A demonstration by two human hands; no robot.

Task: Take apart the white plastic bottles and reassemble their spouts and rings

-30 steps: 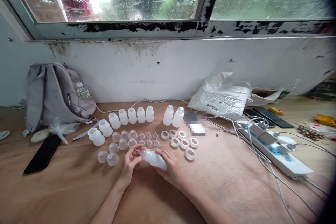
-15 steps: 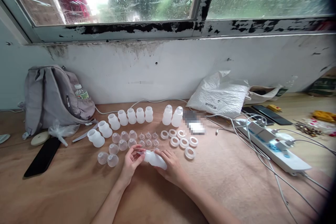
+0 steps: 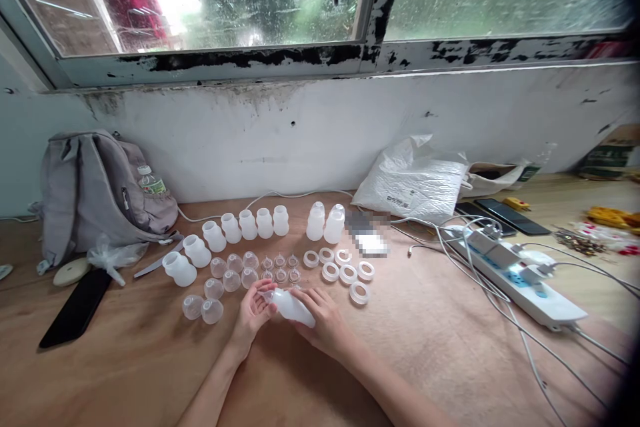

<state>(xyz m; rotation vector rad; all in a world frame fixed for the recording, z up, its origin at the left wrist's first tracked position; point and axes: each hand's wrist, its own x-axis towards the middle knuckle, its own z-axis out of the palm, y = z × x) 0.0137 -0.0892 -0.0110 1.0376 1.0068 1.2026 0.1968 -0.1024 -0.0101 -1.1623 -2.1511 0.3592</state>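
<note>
A white baby bottle (image 3: 295, 309) lies tilted between my hands, its top pointing left. My right hand (image 3: 327, 323) wraps round its body. At the top end, my left hand (image 3: 251, 315) has its curled fingers at a clear nipple (image 3: 267, 295), partly hidden by the fingertips. Just beyond stand clear nipples (image 3: 280, 260) in rows. Left of them are several clear domed caps (image 3: 231, 280); on the right lie several white collar rings (image 3: 348, 273). A curved row of open white bottles (image 3: 247, 224) stands behind, with two capped bottles (image 3: 334, 223) farther right.
A grey backpack (image 3: 95, 193), a black phone-like slab (image 3: 75, 310) and a plastic bag (image 3: 115, 253) occupy the left. To the right are a silver mailing bag (image 3: 410, 180), a power strip (image 3: 545, 303) with trailing cables, and phones (image 3: 513, 215). A wall and window close off the back.
The view has shifted slightly. My left fingers have shifted a little around the nipple end, while my right hand keeps its hold on the bottle.
</note>
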